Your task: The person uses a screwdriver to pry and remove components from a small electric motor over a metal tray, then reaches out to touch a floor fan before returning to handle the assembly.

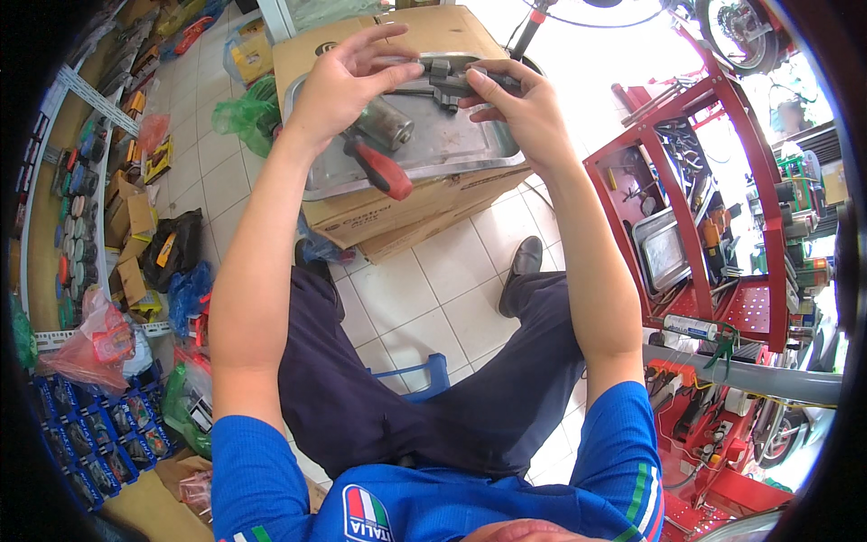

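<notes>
Over a shallow metal tray point(456, 155), both of my hands are at a small dark grey part point(444, 83) with a blocky middle; its exact kind is unclear. My right hand point(517, 98) grips its right end between thumb and fingers. At its left end, my left hand point(348, 79) pinches with thumb and index finger, the other fingers raised and curled. Beneath my left wrist, a worn metal cylinder point(388, 125) lies in the tray. A screwdriver with a red and black handle point(379, 169) sticks out over the tray's near edge, its shaft mostly hidden.
A cardboard box point(415, 219) supports the tray. Shelves with packaged goods point(81, 226) line the left side, and a green plastic bag point(248, 116) lies by the box. At right stands a red tool cart point(686, 172). Between my legs is a blue plastic stool point(424, 378).
</notes>
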The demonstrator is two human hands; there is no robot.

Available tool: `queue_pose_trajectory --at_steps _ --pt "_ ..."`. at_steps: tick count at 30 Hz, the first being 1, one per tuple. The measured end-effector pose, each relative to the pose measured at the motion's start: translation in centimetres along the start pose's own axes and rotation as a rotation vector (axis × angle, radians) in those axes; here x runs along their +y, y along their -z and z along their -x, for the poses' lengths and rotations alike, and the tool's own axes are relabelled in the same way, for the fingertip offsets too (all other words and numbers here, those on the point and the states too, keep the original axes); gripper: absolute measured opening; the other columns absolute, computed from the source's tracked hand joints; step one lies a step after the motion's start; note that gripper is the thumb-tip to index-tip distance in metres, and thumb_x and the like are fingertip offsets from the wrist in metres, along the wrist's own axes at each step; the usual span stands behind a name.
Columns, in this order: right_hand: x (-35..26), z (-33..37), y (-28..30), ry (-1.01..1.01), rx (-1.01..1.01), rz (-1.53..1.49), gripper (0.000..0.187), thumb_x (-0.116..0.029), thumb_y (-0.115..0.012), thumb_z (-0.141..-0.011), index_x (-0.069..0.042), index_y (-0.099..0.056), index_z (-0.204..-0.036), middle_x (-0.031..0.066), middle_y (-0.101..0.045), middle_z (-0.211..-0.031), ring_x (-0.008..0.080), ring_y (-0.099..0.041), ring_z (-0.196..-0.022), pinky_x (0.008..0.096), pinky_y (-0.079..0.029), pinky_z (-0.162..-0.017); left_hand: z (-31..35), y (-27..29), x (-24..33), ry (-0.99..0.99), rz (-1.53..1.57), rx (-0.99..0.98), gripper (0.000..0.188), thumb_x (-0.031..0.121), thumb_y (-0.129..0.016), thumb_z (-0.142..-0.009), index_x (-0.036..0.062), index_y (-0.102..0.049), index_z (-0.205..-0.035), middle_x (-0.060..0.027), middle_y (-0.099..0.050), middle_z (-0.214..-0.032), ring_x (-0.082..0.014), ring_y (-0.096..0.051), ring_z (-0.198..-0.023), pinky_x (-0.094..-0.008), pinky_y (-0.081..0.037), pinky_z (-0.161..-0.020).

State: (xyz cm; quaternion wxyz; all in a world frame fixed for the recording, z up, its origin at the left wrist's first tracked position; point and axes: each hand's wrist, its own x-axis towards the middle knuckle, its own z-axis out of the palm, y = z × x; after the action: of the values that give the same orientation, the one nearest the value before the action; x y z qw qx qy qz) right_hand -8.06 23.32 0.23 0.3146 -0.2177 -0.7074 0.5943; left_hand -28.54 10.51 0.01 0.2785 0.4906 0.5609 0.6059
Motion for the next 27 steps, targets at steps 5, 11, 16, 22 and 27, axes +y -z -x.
queue_pose_trajectory --at_steps 5,11,16,22,27 --pt "-0.1 0.1 -0.1 0.001 0.006 0.001 0.038 -0.022 -0.075 -0.094 0.007 -0.067 -0.117 0.0139 -0.072 -0.103 0.0181 -0.074 -0.087 0.0268 -0.059 -0.071 -0.2 0.0 0.2 0.116 0.051 0.055 0.052 0.029 -0.072 -0.096 0.0050 -0.057 -0.139 -0.0068 -0.072 -0.109 -0.0142 -0.069 -0.093 -0.0273 -0.053 -0.085" --pt "-0.3 0.1 -0.2 0.003 0.004 -0.003 0.038 -0.022 -0.075 -0.094 0.007 -0.066 -0.118 0.0141 -0.072 -0.104 0.0182 -0.074 -0.087 0.0267 -0.059 -0.070 -0.2 0.3 0.1 0.160 0.071 0.017 0.052 0.028 -0.073 -0.096 0.0052 -0.057 -0.139 -0.0077 -0.071 -0.111 -0.0136 -0.069 -0.095 -0.0268 -0.053 -0.086" --pt "-0.2 0.1 -0.1 0.009 0.001 -0.016 0.038 -0.021 -0.075 -0.094 0.008 -0.066 -0.117 0.0144 -0.072 -0.104 0.0182 -0.074 -0.087 0.0267 -0.059 -0.070 0.2 -0.6 0.6 0.001 0.059 0.078 0.044 0.028 -0.068 -0.099 0.0052 -0.059 -0.136 -0.0041 -0.069 -0.104 -0.0122 -0.067 -0.092 -0.0262 -0.053 -0.087" --pt "-0.3 0.2 -0.2 0.010 -0.003 0.012 0.037 -0.023 -0.073 -0.095 0.006 -0.066 -0.118 0.0142 -0.072 -0.105 0.0186 -0.074 -0.088 0.0271 -0.060 -0.072 -0.4 0.8 -0.1 0.177 0.122 0.028 0.043 0.024 -0.069 -0.098 0.0049 -0.059 -0.136 -0.0029 -0.068 -0.109 -0.0119 -0.067 -0.094 -0.0269 -0.054 -0.087" --pt "-0.3 0.2 -0.2 0.005 0.017 0.006 0.037 -0.021 -0.074 -0.094 0.007 -0.066 -0.117 0.0137 -0.072 -0.102 0.0181 -0.074 -0.086 0.0265 -0.060 -0.071 0.0 -0.8 0.2 0.010 0.128 0.070 0.041 0.028 -0.066 -0.100 0.0039 -0.062 -0.132 -0.0004 -0.068 -0.098 -0.0120 -0.066 -0.089 -0.0275 -0.054 -0.087"
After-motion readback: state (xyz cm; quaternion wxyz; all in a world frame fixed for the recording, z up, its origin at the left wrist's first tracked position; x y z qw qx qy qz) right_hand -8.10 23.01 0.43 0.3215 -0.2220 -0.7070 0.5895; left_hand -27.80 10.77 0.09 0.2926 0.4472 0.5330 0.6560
